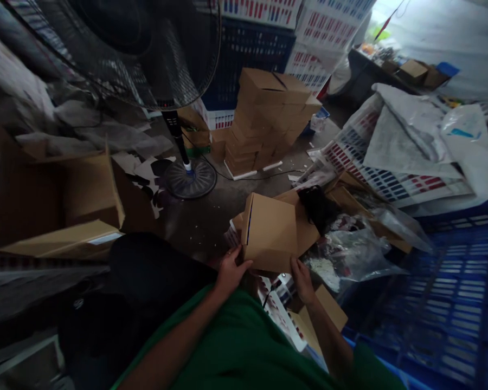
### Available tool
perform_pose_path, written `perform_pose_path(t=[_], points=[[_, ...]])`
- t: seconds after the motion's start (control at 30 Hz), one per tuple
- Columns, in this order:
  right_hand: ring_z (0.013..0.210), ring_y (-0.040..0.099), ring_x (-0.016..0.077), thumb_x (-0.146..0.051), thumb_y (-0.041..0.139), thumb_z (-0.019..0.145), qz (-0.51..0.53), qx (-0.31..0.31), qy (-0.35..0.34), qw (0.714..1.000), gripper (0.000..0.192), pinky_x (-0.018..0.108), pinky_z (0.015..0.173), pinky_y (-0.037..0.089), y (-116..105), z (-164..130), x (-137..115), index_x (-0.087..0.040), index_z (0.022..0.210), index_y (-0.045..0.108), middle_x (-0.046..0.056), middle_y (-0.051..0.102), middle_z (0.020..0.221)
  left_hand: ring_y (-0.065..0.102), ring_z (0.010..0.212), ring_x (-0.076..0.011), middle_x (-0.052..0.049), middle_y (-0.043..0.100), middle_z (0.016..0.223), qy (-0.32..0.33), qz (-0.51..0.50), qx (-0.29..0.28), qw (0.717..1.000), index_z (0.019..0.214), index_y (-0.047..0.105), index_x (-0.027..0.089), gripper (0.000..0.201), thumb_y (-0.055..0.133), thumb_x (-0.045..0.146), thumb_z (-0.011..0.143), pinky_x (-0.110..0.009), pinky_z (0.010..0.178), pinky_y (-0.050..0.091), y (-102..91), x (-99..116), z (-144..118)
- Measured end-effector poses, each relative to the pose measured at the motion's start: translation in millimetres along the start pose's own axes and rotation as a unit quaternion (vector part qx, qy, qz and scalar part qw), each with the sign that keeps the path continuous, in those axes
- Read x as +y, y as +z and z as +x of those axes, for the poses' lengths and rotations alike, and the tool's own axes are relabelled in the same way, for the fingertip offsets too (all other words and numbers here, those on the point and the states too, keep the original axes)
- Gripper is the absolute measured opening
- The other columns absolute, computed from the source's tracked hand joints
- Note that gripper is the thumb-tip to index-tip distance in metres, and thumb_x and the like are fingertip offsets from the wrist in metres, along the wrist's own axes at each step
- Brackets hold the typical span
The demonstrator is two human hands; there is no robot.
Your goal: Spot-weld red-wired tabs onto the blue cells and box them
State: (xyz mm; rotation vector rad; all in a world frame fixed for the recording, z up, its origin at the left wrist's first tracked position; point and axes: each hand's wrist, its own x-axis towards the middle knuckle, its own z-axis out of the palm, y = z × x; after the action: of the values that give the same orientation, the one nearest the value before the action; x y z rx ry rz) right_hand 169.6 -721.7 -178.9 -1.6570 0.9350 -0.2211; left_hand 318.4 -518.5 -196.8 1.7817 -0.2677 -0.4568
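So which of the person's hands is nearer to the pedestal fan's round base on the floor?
Left. The left hand grips the near-left edge of the small cardboard box, below and right of the fan base. The right hand holds the box's far side.

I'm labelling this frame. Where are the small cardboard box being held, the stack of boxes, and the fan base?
small cardboard box (270,230), head view, middle of its broad face.
stack of boxes (268,124), head view, middle of the pile.
fan base (190,179), head view, round foot.
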Motion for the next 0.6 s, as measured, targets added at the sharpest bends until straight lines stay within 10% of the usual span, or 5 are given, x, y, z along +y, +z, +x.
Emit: perform_pose_path(t=[0.3, 0.6], points=[[0.102, 0.063, 0.0332, -0.074, 0.066, 0.072, 0.080, -0.120, -0.033, 0.989, 0.060, 0.047, 0.094, 0.048, 2, 22, -11, -0.018, 0.095, 0.072, 0.012, 0.072, 0.099, 0.069, 0.108, -0.0316, -0.010, 0.075, 0.109, -0.062, 0.034, -0.012, 0.997, 0.116, 0.069, 0.015, 0.060, 0.074, 0.037, 0.061, -0.042, 0.097, 0.056, -19.8, 3, 21], [0.070, 0.059, 0.0178, -0.045, 0.082, 0.060, 0.150, -0.192, -0.025, 0.969, 0.051, 0.030, 0.064, 0.049, -4, 34, 4, -0.020, 0.102, 0.067, 0.004, 0.066, 0.088, 0.068, 0.111, -0.0312, -0.009, 0.075, 0.111, -0.042, 0.060, -0.046, 0.996, 0.118, 0.068, 0.015, 0.062, 0.071, 0.037, 0.061, -0.038, 0.097, 0.056, -26.7, 8, 32]])
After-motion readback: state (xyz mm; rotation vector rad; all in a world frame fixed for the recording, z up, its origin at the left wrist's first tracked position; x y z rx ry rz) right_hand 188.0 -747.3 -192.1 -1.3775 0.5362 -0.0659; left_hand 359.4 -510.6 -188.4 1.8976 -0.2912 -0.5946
